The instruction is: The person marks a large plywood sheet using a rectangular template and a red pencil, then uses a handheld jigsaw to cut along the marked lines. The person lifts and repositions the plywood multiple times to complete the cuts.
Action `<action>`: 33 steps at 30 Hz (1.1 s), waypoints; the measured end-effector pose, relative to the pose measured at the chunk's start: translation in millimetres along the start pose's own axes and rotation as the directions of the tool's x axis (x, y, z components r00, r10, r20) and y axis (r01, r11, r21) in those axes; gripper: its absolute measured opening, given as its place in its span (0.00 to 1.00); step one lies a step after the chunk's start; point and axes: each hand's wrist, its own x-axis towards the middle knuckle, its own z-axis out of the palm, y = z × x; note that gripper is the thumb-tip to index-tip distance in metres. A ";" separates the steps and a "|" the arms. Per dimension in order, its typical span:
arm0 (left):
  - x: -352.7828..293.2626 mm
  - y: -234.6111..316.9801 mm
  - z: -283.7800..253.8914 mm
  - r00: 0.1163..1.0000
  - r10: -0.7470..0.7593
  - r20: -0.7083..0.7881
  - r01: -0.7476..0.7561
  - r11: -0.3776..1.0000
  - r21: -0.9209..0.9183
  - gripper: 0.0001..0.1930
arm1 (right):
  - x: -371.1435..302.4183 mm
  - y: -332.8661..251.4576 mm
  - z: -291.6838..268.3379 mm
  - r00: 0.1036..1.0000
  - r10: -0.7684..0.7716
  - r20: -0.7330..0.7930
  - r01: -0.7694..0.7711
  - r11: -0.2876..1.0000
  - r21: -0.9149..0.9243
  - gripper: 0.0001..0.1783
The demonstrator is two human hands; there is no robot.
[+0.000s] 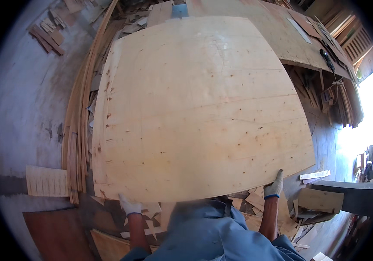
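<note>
A head-worn fisheye looks forward and down, close above the wearer's torso (212,237) and wooden sheet (199,113).

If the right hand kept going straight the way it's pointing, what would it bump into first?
Most likely the wooden board: the right hand is right at its near edge, thumb pointing forward onto it. Anything under the board is hidden.
</note>
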 end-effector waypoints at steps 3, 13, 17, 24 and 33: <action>-5.5 6.3 -13.4 0.997 0.053 0.049 -0.055 0.997 0.060 0.34 | -4.3 -7.2 -4.2 1.000 -0.022 0.017 0.023 0.995 -0.099 0.30; -60.3 -28.3 -59.0 0.995 0.088 -0.048 -0.073 0.962 0.265 0.32 | -34.4 -17.5 -39.6 0.999 0.012 -0.043 -0.010 0.999 0.034 0.31; -54.7 -24.3 -50.8 0.997 -0.062 -0.037 0.061 0.998 -0.034 0.34 | -40.6 -19.5 -22.7 0.994 0.075 -0.076 -0.074 0.997 0.018 0.30; -13.0 -7.9 -17.8 1.000 -0.025 -0.017 0.026 0.994 0.102 0.34 | -15.1 -1.4 2.7 0.992 0.050 -0.116 -0.051 0.999 -0.002 0.32; -5.7 3.9 9.2 0.988 0.042 -0.149 -0.015 0.984 0.178 0.38 | -15.1 3.7 12.8 0.986 0.084 -0.147 -0.086 0.996 -0.011 0.33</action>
